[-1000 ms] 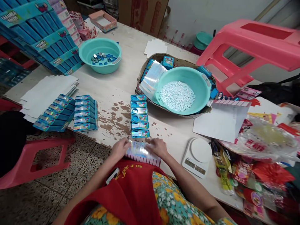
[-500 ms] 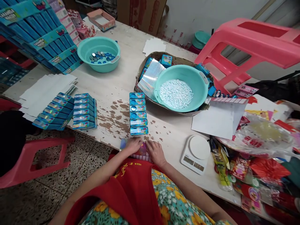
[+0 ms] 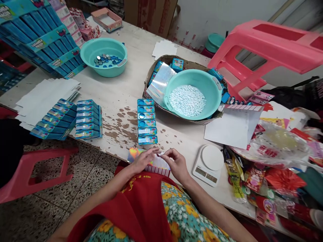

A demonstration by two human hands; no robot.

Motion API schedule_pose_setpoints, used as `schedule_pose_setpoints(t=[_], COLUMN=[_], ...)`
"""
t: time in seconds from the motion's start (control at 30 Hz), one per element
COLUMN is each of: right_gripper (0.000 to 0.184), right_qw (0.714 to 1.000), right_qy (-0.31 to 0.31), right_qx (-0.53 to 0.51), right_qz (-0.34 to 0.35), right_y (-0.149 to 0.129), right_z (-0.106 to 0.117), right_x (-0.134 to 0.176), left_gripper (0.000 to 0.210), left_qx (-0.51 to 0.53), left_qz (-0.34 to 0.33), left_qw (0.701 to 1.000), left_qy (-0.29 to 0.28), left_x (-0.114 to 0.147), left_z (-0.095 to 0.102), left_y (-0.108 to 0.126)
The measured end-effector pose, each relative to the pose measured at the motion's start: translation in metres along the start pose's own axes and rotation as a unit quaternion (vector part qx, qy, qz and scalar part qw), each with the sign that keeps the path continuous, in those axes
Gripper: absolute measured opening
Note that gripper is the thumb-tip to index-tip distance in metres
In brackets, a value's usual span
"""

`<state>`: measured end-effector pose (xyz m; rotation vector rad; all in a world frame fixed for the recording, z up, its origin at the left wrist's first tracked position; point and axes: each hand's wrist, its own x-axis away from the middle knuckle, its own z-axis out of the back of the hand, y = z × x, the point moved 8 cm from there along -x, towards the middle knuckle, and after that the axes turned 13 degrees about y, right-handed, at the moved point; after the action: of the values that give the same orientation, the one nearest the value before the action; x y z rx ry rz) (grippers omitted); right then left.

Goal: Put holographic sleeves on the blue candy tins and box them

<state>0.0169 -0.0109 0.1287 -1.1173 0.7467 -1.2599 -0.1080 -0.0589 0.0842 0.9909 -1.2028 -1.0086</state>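
Observation:
A shiny rainbow sheet point(image 3: 133, 154) with pale strips along its near side lies at the table's front edge, just before my body. My left hand point(image 3: 144, 160) rests over it, open, fingers stretched out to the right. At the sheet's right part, my right hand point(image 3: 177, 165) is closed in a pinch, thumb and forefinger together close to the left fingertips. What sits in that pinch is too small to make out. Just beyond my hands stands a column of several blue candy tins point(image 3: 147, 123), some with a round hollow showing on top.
A turquoise basin point(image 3: 217, 101) of white candies sits in a cardboard box point(image 3: 148, 75). Another basin point(image 3: 107, 71) holds blue and silver discs. More tins point(image 3: 88, 119) and white cards point(image 3: 47, 95) lie left. A scale point(image 3: 209, 164) and a pink stool point(image 3: 252, 50) are right.
My right hand has lifted off the sheet, turned and pinched its fingers. My left fingers have stretched out rightward. More of the sheet shows, and the whole view has shifted slightly.

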Motion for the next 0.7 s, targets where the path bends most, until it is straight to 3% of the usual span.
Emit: schedule_pose_setpoints(t=[0.07, 0.17, 0.23, 0.37, 0.53, 0.7], right_gripper=[0.020, 0.016, 0.015, 0.017, 0.015, 0.012], right_qw=[0.999, 0.998, 0.998, 0.991, 0.985, 0.984], right_qy=[-0.012, -0.004, 0.037, 0.118, 0.156, 0.164], right_qx=[-0.039, -0.052, -0.042, -0.020, 0.000, 0.005], right_qz=[-0.034, -0.029, 0.006, 0.061, 0.068, 0.064], right_y=[-0.016, -0.039, -0.054, -0.073, -0.071, -0.059], right_z=[0.003, 0.001, -0.003, -0.024, -0.054, -0.064], right_x=[-0.001, -0.006, -0.015, -0.047, -0.090, -0.103], left_gripper=[0.028, 0.023, 0.023, 0.019, 0.014, 0.010], left_qx=[0.057, 0.050, 0.018, -0.063, -0.106, -0.065], left_qz=[0.031, 0.091, 0.094, 0.031, -0.015, -0.029], left_qw=[0.998, 0.995, 0.994, 0.989, 0.983, 0.988], left_qy=[-0.023, 0.007, 0.048, 0.133, 0.151, 0.136], left_x=[0.013, 0.020, 0.016, -0.012, -0.056, -0.077], left_z=[0.000, 0.016, 0.036, 0.088, 0.129, 0.135], left_y=[0.023, 0.045, 0.060, 0.088, 0.089, 0.069])
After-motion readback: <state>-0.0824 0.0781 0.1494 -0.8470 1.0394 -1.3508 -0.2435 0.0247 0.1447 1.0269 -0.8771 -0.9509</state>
